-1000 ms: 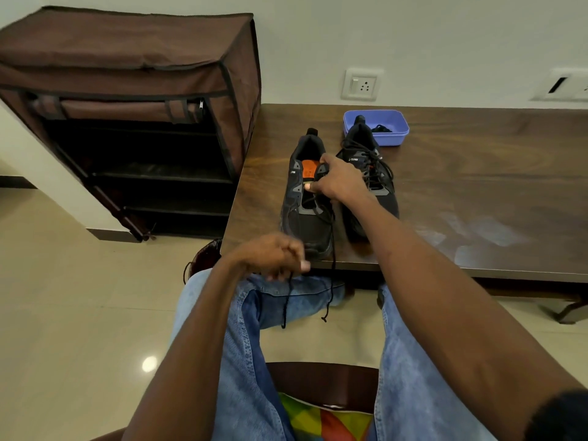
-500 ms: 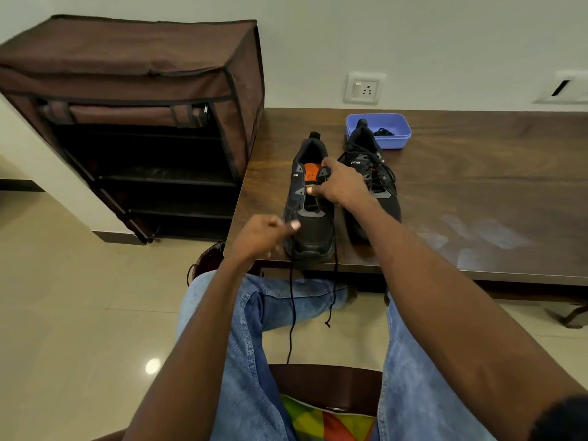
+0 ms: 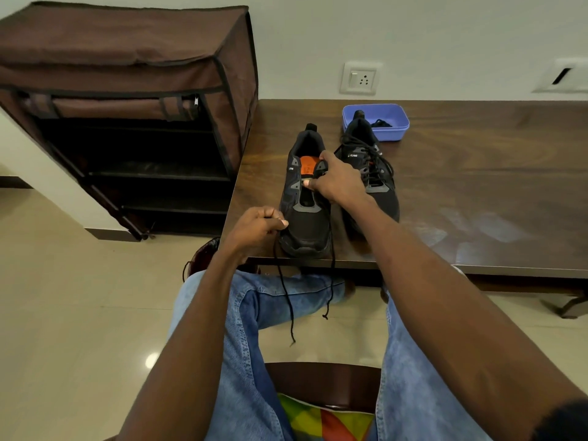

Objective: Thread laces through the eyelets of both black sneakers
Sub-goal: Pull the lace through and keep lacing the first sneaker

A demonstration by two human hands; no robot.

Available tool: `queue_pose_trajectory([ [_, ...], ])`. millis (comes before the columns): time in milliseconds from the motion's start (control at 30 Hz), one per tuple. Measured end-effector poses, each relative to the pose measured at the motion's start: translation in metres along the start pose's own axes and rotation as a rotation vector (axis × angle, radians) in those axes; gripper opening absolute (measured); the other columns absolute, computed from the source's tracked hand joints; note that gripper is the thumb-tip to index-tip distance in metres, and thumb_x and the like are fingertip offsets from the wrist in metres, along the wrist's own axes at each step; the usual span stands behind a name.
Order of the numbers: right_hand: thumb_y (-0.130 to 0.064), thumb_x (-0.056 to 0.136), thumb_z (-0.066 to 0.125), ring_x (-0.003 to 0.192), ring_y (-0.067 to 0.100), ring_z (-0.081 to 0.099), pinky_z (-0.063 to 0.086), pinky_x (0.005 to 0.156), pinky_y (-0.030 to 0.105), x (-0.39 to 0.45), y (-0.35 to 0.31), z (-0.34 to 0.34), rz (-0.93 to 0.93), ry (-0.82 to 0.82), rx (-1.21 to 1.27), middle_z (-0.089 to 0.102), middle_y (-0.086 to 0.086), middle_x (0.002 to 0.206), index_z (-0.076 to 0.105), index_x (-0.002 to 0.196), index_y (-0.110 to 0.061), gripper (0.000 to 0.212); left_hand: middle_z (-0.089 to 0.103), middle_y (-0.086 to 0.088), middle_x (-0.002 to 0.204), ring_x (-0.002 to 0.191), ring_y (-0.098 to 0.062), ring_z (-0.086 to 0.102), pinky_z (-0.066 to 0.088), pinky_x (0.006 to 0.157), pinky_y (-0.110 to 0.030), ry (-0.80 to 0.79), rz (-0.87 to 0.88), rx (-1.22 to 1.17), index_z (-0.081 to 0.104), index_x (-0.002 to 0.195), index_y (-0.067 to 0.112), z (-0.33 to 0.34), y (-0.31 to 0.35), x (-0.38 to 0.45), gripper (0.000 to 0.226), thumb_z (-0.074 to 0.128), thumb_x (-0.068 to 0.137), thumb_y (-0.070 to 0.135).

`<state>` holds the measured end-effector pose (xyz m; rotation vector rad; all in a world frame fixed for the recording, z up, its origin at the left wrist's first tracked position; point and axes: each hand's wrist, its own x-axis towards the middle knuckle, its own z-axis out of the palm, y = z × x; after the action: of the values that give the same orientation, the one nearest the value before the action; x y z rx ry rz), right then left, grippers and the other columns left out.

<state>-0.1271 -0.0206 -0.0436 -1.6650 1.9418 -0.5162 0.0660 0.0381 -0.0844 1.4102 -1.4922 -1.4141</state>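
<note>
Two black sneakers stand side by side near the front edge of the dark wooden table (image 3: pixel 477 186). The left sneaker (image 3: pixel 307 218) has an orange insole and a black lace (image 3: pixel 286 300) whose two ends hang down over the table edge. My left hand (image 3: pixel 257 229) pinches one strand of that lace beside the toe. My right hand (image 3: pixel 337 181) grips the tongue and the eyelet area of the left sneaker. The right sneaker (image 3: pixel 378 160) is laced, with loose loops on top.
A blue plastic tray (image 3: pixel 394 122) with a dark lace inside sits behind the sneakers. A brown fabric shoe rack (image 3: pixel 133 106) stands to the left of the table. My knees in jeans are under the table edge. A wall socket (image 3: pixel 359 78) is behind.
My left hand has risen from below the table edge to beside the left sneaker's toe, pulling the lace strand up. My right hand has stayed on the sneaker's tongue.
</note>
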Motion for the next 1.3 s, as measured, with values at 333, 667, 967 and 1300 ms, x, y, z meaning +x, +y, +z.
queue_pose_trajectory([
  [333, -0.044, 0.088, 0.071, 0.119, 0.032, 0.058, 0.048, 0.095, 0.042, -0.013, 0.001, -0.001, 0.011, 0.004, 0.063, 0.061, 0.008, 0.134, 0.043, 0.144, -0.021, 0.066, 0.052, -0.012, 0.079, 0.079, -0.023, 0.047, 0.043, 0.076, -0.030, 0.024, -0.014, -0.028, 0.054, 0.063, 0.011, 0.001, -0.003, -0.009, 0.027, 0.064, 0.084, 0.000],
  [667, -0.025, 0.089, 0.075, 0.078, 0.022, 0.065, 0.060, 0.087, 0.041, -0.036, 0.012, -0.014, 0.196, -0.331, -0.031, 0.067, 0.010, 0.087, 0.066, 0.097, -0.005, 0.023, 0.061, 0.000, 0.085, 0.073, -0.007, 0.057, 0.049, 0.063, -0.015, 0.187, 0.045, -0.044, 0.063, 0.098, 0.009, 0.011, -0.008, -0.008, 0.018, 0.075, 0.085, 0.009],
  [967, -0.009, 0.095, 0.059, 0.042, 0.008, 0.045, 0.030, 0.042, 0.020, -0.055, 0.003, -0.025, 0.276, -0.367, 0.148, 0.069, 0.005, 0.069, 0.062, 0.087, -0.007, 0.009, 0.072, -0.020, 0.101, 0.060, -0.016, 0.064, 0.051, 0.051, -0.023, -0.099, 0.035, -0.648, 0.060, 0.110, -0.001, 0.010, 0.004, -0.018, 0.019, 0.056, 0.094, 0.010],
  [1300, -0.001, 0.093, 0.062, 0.037, 0.005, 0.042, 0.032, 0.035, 0.016, -0.069, -0.001, -0.050, -0.008, -0.488, 0.719, 0.075, 0.015, 0.104, 0.066, 0.111, -0.001, 0.018, 0.069, -0.017, 0.097, 0.042, -0.007, 0.047, 0.031, 0.040, -0.017, -0.546, -0.029, -0.490, 0.065, 0.124, 0.005, 0.004, -0.002, -0.018, 0.034, 0.064, 0.093, 0.020],
])
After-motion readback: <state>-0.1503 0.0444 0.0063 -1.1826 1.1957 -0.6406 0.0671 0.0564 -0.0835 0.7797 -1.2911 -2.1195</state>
